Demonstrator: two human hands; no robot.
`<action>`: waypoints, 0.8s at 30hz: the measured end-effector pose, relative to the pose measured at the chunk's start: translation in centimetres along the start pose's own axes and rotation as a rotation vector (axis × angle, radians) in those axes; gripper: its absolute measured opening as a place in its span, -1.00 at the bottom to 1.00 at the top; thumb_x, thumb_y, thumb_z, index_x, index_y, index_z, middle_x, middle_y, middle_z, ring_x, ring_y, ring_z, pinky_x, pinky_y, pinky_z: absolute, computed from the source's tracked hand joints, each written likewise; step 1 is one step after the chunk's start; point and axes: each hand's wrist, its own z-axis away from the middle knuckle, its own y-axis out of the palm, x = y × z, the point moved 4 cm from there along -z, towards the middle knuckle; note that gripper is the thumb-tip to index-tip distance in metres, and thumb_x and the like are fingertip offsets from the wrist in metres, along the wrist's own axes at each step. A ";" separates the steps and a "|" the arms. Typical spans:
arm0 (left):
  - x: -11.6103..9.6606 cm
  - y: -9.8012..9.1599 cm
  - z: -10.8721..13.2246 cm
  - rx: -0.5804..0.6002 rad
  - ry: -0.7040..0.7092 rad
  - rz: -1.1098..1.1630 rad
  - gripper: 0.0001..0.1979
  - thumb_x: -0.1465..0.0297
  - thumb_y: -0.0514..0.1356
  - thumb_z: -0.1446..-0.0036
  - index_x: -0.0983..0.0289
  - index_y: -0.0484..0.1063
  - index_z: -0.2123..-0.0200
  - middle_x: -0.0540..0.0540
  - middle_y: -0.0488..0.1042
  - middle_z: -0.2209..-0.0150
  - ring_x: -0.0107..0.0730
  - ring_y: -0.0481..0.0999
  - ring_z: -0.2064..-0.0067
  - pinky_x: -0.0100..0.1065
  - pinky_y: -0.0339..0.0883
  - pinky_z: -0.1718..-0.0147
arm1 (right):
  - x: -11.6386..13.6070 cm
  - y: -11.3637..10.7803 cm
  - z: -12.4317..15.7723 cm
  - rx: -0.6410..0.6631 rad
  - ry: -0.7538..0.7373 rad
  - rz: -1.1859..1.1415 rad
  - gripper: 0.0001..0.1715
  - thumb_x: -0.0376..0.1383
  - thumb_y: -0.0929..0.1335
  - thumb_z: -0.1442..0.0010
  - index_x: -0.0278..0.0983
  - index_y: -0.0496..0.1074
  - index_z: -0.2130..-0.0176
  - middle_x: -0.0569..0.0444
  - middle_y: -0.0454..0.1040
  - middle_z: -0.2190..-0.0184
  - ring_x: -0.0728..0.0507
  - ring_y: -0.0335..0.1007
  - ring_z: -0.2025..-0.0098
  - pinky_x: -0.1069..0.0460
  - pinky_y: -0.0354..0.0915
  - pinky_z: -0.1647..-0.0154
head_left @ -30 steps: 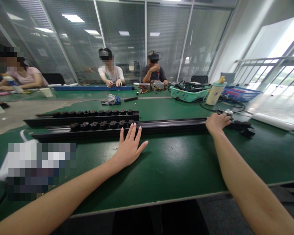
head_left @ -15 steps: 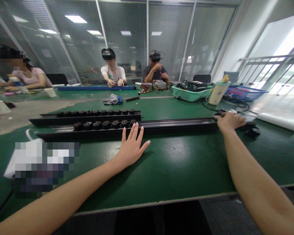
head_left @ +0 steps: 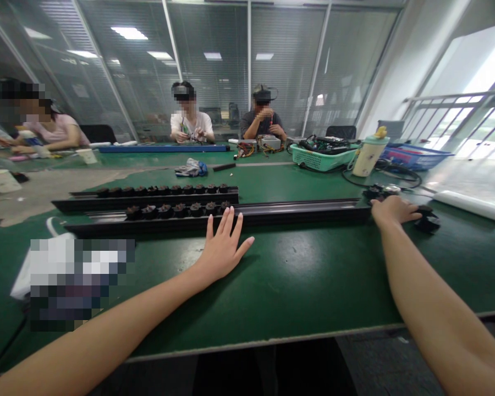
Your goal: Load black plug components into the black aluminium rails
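A long black rail (head_left: 305, 214) lies across the green table, with several round black parts (head_left: 164, 211) seated in its left half. My left hand (head_left: 225, 245) is open, its spread fingertips touching the rail beside the rightmost of these parts. At the rail's right end, my right hand (head_left: 391, 210) has its fingers partly bent over small black parts (head_left: 379, 191); what they grip, if anything, is hidden. One more black part (head_left: 428, 220) sits just right of that hand. Behind the first rail is a second rail (head_left: 148, 202), also bearing a row of round parts.
Left on the table (head_left: 297, 308) are a white object (head_left: 20, 280) and a blurred-out item. Farther back stand a green basket (head_left: 324, 159), a cream bottle (head_left: 369, 155), a blue basket (head_left: 421, 159) and a crumpled cloth (head_left: 191, 168). Several people sit across the table.
My right hand has shifted slightly right, uncovering more of the small black parts by the rail's end. My left hand has stayed on the rail.
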 end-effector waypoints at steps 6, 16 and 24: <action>-0.1 -0.1 -0.1 0.016 -0.008 -0.003 -0.22 -0.03 -0.29 -0.44 0.36 -0.08 -0.50 0.32 -0.19 -0.53 -0.04 -0.27 -0.55 0.21 -0.38 -0.44 | -0.7 0.0 -0.2 0.019 0.061 -0.044 -0.45 -0.33 0.32 -0.25 -0.50 0.41 -0.19 -0.58 0.35 -0.19 -0.50 0.11 -0.29 -0.37 -0.10 -0.18; 0.0 -0.1 0.1 -0.007 -0.005 -0.012 -0.22 -0.03 -0.29 -0.43 0.36 -0.06 -0.49 0.33 -0.15 -0.52 -0.04 -0.24 -0.55 0.21 -0.38 -0.44 | 0.3 -1.6 1.3 0.018 0.010 -0.094 -0.28 -0.31 0.25 -0.27 -0.52 0.17 -0.35 -0.66 0.22 -0.24 -0.54 0.01 -0.33 -0.44 -0.09 -0.16; -0.2 -0.7 0.2 -0.021 -0.007 -0.030 -0.22 -0.02 -0.28 -0.44 0.38 -0.03 -0.48 0.34 -0.15 -0.52 -0.04 -0.24 -0.55 0.21 -0.38 -0.44 | 7.1 -2.3 9.0 -0.067 -0.579 0.007 -0.48 -0.25 0.16 -0.38 -0.44 0.30 -0.21 -0.40 0.29 -0.13 -0.46 0.05 -0.20 -0.32 0.01 -0.12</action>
